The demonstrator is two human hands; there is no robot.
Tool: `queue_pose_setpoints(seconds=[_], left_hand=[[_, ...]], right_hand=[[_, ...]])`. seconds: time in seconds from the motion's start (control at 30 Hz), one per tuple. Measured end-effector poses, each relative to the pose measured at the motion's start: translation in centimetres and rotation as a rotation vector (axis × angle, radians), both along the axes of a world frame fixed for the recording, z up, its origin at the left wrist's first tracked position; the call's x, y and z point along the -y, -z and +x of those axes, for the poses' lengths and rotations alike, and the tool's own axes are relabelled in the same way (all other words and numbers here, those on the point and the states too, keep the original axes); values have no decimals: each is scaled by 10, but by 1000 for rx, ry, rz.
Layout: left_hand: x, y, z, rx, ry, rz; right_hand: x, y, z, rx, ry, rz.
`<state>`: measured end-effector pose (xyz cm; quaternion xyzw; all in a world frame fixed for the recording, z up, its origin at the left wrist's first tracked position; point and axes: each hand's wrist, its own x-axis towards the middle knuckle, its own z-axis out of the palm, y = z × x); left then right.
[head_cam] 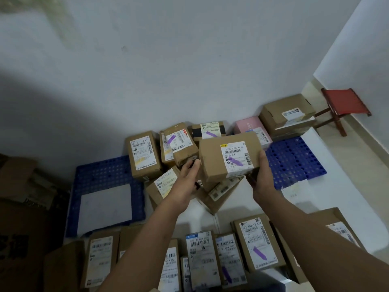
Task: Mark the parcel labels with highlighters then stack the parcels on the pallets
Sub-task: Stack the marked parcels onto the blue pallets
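Observation:
I hold a brown cardboard parcel [210,163] in the air between both hands; its white label [235,155] carries a purple highlighter stroke. My right hand [263,178] grips its right end, thumb on top. My left hand [188,172] presses against its left end while curled around a dark highlighter [197,185] whose ends show above and below the hand. Below lies a pile of labelled parcels [144,157], some with purple marks, between two blue pallets [105,173] [294,161].
A row of labelled parcels [257,243] lies on the floor near me. A white sheet [105,207] covers part of the left pallet. Large cartons [21,228] stand at the left, a red stool [345,102] in the right corner, with the wall behind.

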<state>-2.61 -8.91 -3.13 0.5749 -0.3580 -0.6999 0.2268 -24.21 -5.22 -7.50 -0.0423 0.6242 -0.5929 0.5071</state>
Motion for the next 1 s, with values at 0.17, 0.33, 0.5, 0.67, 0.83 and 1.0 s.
queue_pose_setpoints(seconds=[0.17,0.33,0.5,0.67,0.83,1.0], left_hand=[[-6,1,7,-210,63,26],[-7,-8,21,-401,-100,-6],[5,-24,55,-522,-279,-118],[19,-30,124,-443,-512,-213],[21,-11,225,-329,-802,-196],[17,15,313,-247,-1064,-61]], right_hand=[[3,-15,13,29,49,-70],[17,-43,41,17,36,-143],[41,-64,89,-50,-106,-172],[61,-73,150,-93,-449,-177],[80,-75,202,-91,-510,-44],[89,-70,252,-144,-629,15]])
